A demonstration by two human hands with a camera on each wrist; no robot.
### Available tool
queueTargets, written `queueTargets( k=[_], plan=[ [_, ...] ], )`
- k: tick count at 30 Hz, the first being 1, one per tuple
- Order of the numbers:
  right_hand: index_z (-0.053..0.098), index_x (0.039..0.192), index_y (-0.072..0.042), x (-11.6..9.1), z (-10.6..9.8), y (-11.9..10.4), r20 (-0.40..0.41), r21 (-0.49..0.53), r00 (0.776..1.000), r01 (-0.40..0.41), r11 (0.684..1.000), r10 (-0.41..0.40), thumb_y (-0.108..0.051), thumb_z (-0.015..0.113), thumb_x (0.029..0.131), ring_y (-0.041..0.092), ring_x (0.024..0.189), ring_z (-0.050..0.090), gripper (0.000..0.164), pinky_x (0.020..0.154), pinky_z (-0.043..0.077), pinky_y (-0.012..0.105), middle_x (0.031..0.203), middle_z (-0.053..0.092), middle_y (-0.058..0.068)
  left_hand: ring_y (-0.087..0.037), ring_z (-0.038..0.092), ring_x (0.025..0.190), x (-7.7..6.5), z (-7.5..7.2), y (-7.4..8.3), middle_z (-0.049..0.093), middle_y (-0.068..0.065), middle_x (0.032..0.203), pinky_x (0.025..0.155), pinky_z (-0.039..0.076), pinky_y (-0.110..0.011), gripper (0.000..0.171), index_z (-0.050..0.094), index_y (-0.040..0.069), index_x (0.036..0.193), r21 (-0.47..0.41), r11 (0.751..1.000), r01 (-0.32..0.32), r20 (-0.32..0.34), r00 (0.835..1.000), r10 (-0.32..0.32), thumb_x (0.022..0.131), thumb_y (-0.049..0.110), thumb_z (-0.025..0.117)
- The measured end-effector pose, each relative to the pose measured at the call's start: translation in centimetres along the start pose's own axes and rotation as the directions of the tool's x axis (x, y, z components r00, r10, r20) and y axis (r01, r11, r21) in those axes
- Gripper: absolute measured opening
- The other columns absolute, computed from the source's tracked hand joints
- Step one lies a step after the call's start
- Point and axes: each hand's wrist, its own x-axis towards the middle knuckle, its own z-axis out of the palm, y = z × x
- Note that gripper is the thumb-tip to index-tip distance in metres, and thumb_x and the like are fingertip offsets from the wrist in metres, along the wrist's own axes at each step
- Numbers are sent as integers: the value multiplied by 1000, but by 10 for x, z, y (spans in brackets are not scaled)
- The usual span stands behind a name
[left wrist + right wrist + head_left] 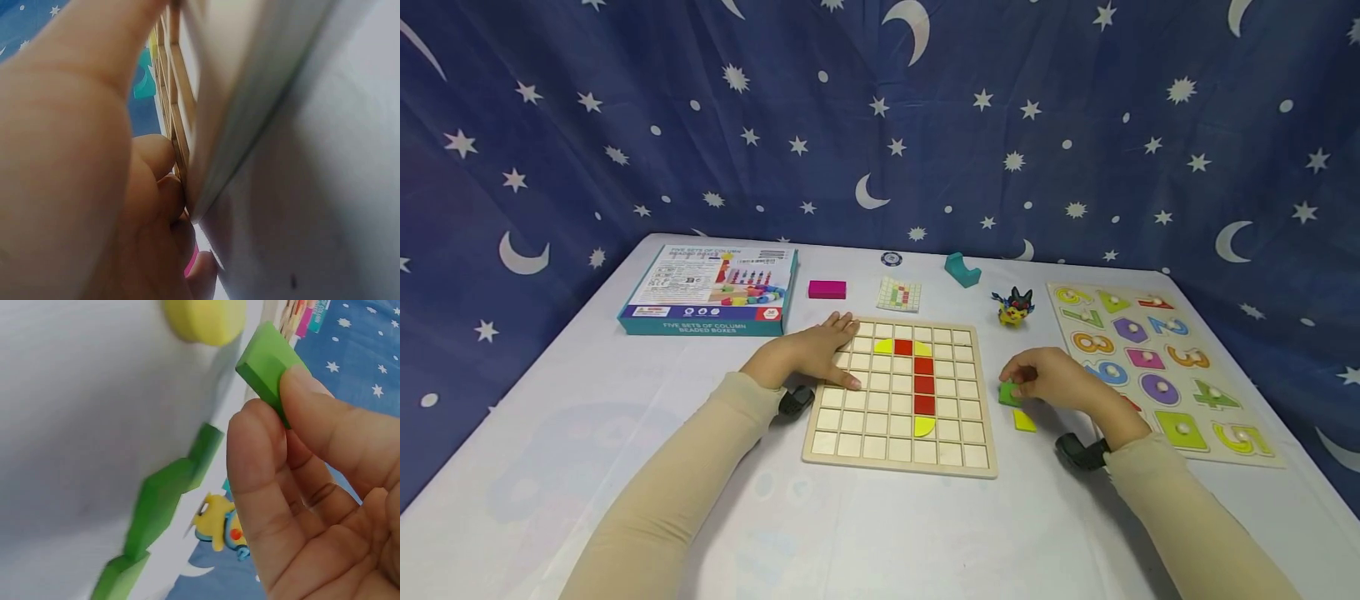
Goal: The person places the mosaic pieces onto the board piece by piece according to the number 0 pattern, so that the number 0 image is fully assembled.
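A wooden grid board (875, 448) lies on the white table, with red square tiles (924, 384) and yellow rounded tiles (925, 427) set in some of its cells. Spread over the board's upper left edge is my left hand (812, 350), its thumb lying across the cells; the left wrist view shows the fingers along the frame. Right of the board, my right hand (1048, 379) pinches a green tile (270, 365) between thumb and fingertips. More green tiles (164, 497) lie on the table below that hand, beside a yellow tile (1024, 421).
A number puzzle board (1120, 329) lies at the right. Behind the grid board are a pattern card (899, 295), a magenta block (827, 289), a teal curved piece (962, 271), a poker chip (891, 259) and a small figure (1015, 307). A toy box (707, 292) stands back left.
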Motion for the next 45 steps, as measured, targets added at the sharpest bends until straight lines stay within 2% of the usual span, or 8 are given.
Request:
queueTargets(
  k=[5, 15, 21, 30, 38, 45],
  plan=[
    [69, 96, -6, 5, -1, -8, 4, 9, 999, 37, 999, -37, 1, 65, 80, 16, 70, 46, 17, 57, 40, 27, 77, 54, 3, -33, -8, 141, 0, 0, 0, -2, -14, 155, 114, 6, -49, 107, 7, 3, 148, 1, 1000, -1, -1, 1000, 1, 76, 56, 66],
    [68, 90, -9, 23, 15, -38, 66, 110, 994, 84, 990, -91, 0, 65, 79, 16, 71, 47, 14, 62, 41, 28, 74, 54, 1, -33, -8, 141, 0, 0, 1, -2, -15, 155, 114, 6, -49, 107, 6, 3, 148, -4, 1000, 1, 1, 1000, -1, 76, 54, 67],
    [68, 89, -9, 32, 26, -59, 97, 124, 984, 139, 983, -151, -1, 68, 78, 15, 70, 47, 14, 60, 41, 27, 73, 55, 0, -33, -7, 141, 1, 1, 0, -2, -15, 155, 114, 6, -49, 107, 6, 3, 148, -5, 1000, 2, 0, 1000, -2, 76, 54, 67],
    [70, 87, -9, 41, 40, -83, 154, 179, 960, 206, 962, -234, -1, 69, 78, 12, 71, 51, 12, 65, 46, 25, 75, 60, -2, -33, -7, 141, 1, 1, 0, -2, -15, 154, 114, 6, -48, 107, 6, 2, 148, 3, 1000, 6, 5, 1000, -6, 76, 55, 66],
    [73, 87, -11, 46, 50, -98, 200, 122, 947, 230, 966, -251, -3, 69, 78, 8, 70, 52, 13, 64, 46, 22, 75, 64, -4, -33, -7, 141, 1, 0, 0, -2, -15, 154, 115, 6, -47, 108, 7, 2, 147, 11, 1000, 16, -1, 1000, -16, 75, 56, 67],
    [74, 86, -12, 47, 55, -102, 218, 64, 941, 251, 966, -258, -4, 69, 78, 7, 68, 52, 13, 63, 45, 20, 74, 65, -6, -32, -7, 141, 1, 0, 0, -2, -15, 154, 115, 7, -47, 108, 6, 2, 148, 17, 1000, 22, 3, 1000, -22, 75, 57, 66]
  ],
)
